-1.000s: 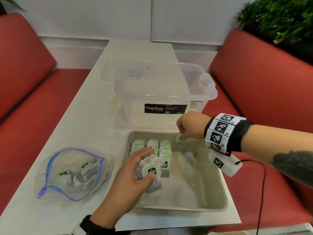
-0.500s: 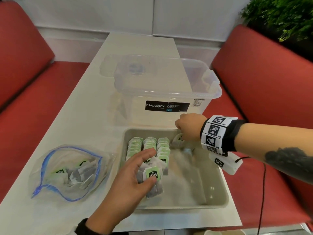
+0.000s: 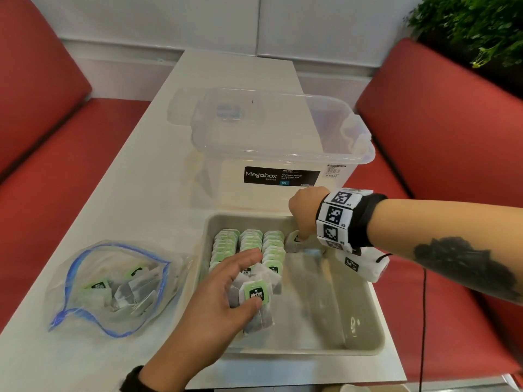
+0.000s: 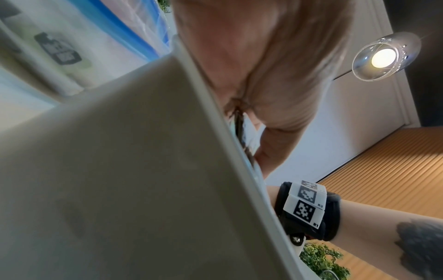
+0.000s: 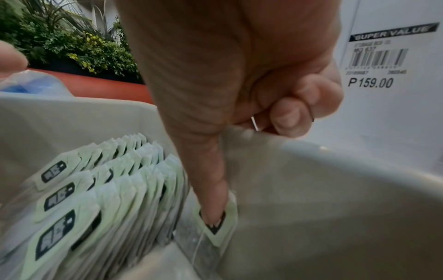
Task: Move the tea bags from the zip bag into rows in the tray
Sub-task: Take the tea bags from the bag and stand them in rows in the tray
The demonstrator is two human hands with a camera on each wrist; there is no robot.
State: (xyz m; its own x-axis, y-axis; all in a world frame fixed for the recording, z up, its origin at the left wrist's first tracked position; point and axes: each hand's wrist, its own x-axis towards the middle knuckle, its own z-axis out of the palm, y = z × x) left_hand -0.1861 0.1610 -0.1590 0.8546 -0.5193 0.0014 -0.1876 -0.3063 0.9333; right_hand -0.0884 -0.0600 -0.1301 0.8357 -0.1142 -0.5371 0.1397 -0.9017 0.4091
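A grey tray [image 3: 365,329] holds three rows of green-tagged tea bags [image 3: 249,241] along its left side. My right hand [image 3: 301,222] is at the tray's far wall. One straight finger [image 5: 213,204] pins a single tea bag [image 3: 295,241] by its tag [image 5: 227,225] beside the third row, and the other fingers are curled. My left hand [image 3: 252,278] grips a bunch of tea bags [image 3: 254,295] over the tray's front left. The open zip bag [image 3: 113,287] lies left of the tray with several tea bags inside.
A clear Megabox storage box [image 3: 280,154] stands just behind the tray, its lid [image 3: 198,108] behind it. Red benches [image 3: 441,142] flank the white table [image 3: 135,171]. In the left wrist view the tray's outer wall [image 4: 120,170] fills most of the frame.
Both hands stay almost where they were. The right hand has settled the single tea bag slightly lower against the far wall. The left hand still holds its bunch.
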